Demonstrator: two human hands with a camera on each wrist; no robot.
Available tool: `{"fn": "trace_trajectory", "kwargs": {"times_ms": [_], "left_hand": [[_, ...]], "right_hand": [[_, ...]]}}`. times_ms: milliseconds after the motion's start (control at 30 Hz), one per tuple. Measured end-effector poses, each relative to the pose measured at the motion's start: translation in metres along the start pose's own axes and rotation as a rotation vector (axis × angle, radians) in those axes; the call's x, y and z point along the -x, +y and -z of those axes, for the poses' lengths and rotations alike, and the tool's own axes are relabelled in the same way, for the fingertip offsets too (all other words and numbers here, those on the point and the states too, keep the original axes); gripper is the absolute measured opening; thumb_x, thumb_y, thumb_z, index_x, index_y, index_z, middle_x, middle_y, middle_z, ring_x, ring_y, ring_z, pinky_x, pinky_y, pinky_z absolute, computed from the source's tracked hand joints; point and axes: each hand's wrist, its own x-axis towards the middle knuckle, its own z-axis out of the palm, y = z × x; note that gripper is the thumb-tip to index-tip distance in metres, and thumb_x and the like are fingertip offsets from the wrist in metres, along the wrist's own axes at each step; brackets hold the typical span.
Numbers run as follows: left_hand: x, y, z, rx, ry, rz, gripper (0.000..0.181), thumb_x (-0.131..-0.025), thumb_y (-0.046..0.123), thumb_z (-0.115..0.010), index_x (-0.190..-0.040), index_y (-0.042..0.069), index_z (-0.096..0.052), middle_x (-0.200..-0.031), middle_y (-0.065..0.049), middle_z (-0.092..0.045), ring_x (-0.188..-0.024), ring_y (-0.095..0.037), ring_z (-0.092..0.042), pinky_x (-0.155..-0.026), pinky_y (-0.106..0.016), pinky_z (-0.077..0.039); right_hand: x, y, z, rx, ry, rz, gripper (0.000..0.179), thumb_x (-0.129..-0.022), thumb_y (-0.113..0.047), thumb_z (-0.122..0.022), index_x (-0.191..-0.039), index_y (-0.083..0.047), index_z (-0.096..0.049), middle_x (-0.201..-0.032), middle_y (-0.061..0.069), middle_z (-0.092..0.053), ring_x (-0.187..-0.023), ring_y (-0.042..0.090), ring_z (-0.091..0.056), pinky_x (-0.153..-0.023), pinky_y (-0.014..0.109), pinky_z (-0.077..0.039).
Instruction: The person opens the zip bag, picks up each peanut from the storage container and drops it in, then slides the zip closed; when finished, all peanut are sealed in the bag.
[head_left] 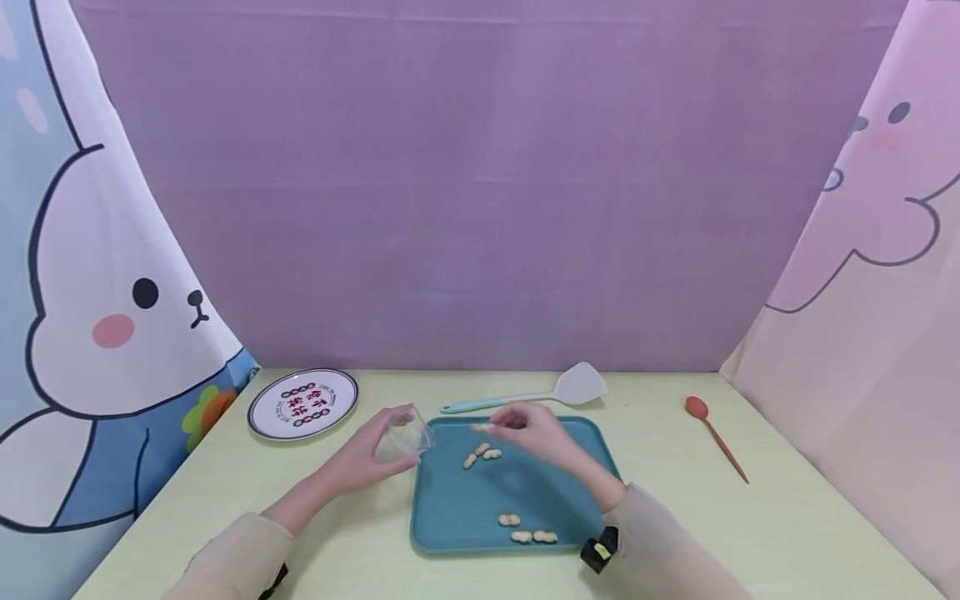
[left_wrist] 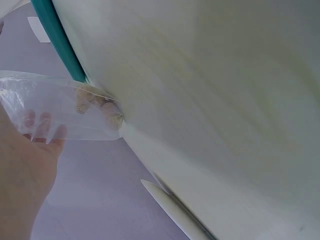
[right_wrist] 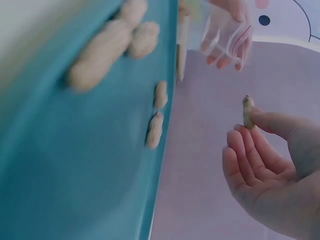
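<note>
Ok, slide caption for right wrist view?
Right hand pinches a peanut near a teal tray of peanuts; left hand holds a clear bag.

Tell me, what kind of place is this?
Probably an indoor nook screened off for handling things. A purple backdrop stands behind the pale table, a cartoon-animal sheet is on the left, and a teal tray holding peanuts lies on the table.

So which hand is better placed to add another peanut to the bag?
Right, I'd judge: the right hand pinches a peanut over the teal tray, while the left hand is occupied holding the clear plastic bag with more inside.
</note>
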Motion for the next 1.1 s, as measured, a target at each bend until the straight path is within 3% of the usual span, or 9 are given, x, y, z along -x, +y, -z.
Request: {"fn": "trace_trajectory", "kwargs": {"times_ms": [167, 333, 600, 833, 1100], "left_hand": [[0.000, 0.000, -0.001, 0.022, -0.007, 0.012, 0.074, -0.078, 0.034, -0.075, -0.138, 0.008, -0.040, -0.126, -0.008, -0.058, -0.120, -0.027, -0.053, -0.103, -0.050, -0.041], [0.001, 0.000, -0.002, 0.063, -0.022, 0.027, 0.074, -0.078, 0.036, -0.075, -0.138, 0.009, -0.041, -0.127, -0.007, -0.058, -0.121, -0.026, -0.053, -0.103, -0.049, -0.041], [0.001, -0.002, -0.003, 0.062, -0.020, 0.018, 0.073, -0.079, 0.038, -0.074, -0.138, 0.011, -0.041, -0.127, -0.006, -0.058, -0.121, -0.024, -0.053, -0.103, -0.049, -0.041], [0.000, -0.003, -0.002, 0.056, -0.030, 0.018, 0.074, -0.079, 0.042, -0.072, -0.139, 0.012, -0.039, -0.129, -0.006, -0.056, -0.121, -0.024, -0.052, -0.103, -0.049, -0.041], [0.000, -0.003, 0.000, 0.059, -0.030, 0.007, 0.074, -0.080, 0.040, -0.073, -0.139, 0.010, -0.039, -0.129, -0.006, -0.056, -0.122, -0.023, -0.052, -0.103, -0.048, -0.040]], "right_hand": [[-0.016, -0.012, -0.014, -0.030, 0.050, 0.068, 0.022, -0.090, -0.025, -0.063, -0.102, -0.007, -0.068, -0.092, 0.008, -0.068, -0.082, 0.017, -0.064, -0.070, 0.023, -0.053], [-0.026, -0.022, -0.030, -0.068, 0.043, 0.094, 0.021, -0.090, -0.023, -0.063, -0.101, -0.005, -0.068, -0.091, 0.010, -0.068, -0.080, 0.021, -0.064, -0.069, 0.023, -0.053], [-0.034, -0.033, -0.049, -0.110, 0.020, 0.066, 0.020, -0.088, -0.021, -0.066, -0.101, -0.007, -0.069, -0.091, 0.007, -0.069, -0.079, 0.017, -0.064, -0.068, 0.020, -0.052], [-0.037, -0.037, -0.059, -0.148, -0.008, 0.054, 0.018, -0.087, -0.019, -0.066, -0.102, -0.007, -0.069, -0.091, 0.009, -0.069, -0.081, 0.025, -0.064, -0.066, 0.021, -0.051], [-0.040, -0.036, -0.063, -0.080, -0.005, 0.056, 0.020, -0.087, -0.023, -0.066, -0.099, -0.008, -0.069, -0.088, 0.005, -0.069, -0.077, 0.016, -0.063, -0.066, 0.021, -0.051]]}}
